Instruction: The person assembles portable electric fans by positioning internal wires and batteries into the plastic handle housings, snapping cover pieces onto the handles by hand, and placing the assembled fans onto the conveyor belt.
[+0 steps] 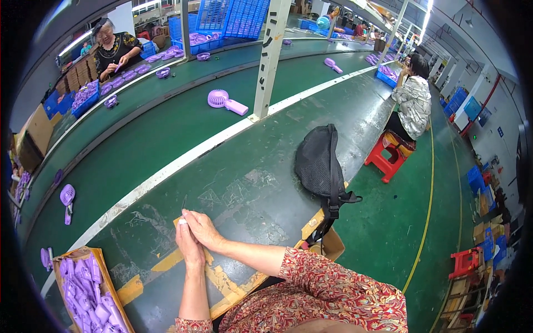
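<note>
black bag (314, 161) on worn green bench (266, 155), strap hanging over edge. co-worker (413, 108) in silvery jacket seated on red stool (383, 160). second red stool (465, 262) farther right. yellow line (426, 222) along green floor (366, 227).

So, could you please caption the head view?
Left hand and right hand meet between boxed purple parts and a black bag.

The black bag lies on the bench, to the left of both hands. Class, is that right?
No, the side is wrong: the head view shows the black bag on the bench, to the right of both the left hand and the right hand.
</note>
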Action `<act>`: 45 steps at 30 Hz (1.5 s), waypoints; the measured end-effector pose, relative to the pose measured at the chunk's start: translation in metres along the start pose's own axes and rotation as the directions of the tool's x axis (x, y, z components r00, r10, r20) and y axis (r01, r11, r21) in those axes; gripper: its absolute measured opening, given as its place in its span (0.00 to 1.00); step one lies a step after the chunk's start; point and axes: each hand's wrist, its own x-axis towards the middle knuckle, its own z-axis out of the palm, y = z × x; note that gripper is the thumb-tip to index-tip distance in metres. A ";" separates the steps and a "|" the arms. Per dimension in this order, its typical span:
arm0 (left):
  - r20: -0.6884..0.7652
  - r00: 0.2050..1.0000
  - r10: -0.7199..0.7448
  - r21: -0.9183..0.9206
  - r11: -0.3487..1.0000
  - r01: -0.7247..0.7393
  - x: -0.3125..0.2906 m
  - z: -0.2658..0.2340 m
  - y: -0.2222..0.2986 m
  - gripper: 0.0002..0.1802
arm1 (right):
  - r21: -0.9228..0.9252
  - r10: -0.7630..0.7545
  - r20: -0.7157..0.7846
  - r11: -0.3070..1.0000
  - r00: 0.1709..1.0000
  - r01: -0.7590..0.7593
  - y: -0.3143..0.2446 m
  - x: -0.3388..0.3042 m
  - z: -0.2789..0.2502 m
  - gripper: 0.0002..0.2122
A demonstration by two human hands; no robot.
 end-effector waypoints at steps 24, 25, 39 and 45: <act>0.031 0.999 -0.012 -0.010 1.000 0.013 0.003 -0.005 -0.003 0.13 | -0.020 0.018 0.002 1.000 1.000 -0.018 0.001 0.001 0.000 0.21; 0.029 0.999 -0.013 -0.010 1.000 0.013 0.004 -0.006 -0.004 0.13 | -0.020 0.018 0.003 1.000 1.000 -0.018 0.000 0.001 0.000 0.21; 0.050 0.999 -0.019 0.011 1.000 0.018 0.004 -0.008 -0.004 0.14 | -0.092 -0.018 0.018 0.996 1.000 0.020 -0.004 0.000 -0.002 0.22; 0.008 1.000 -0.030 -0.010 0.999 0.030 -0.001 0.006 0.005 0.13 | -0.079 -0.037 0.014 0.996 0.999 0.038 -0.005 0.000 -0.003 0.21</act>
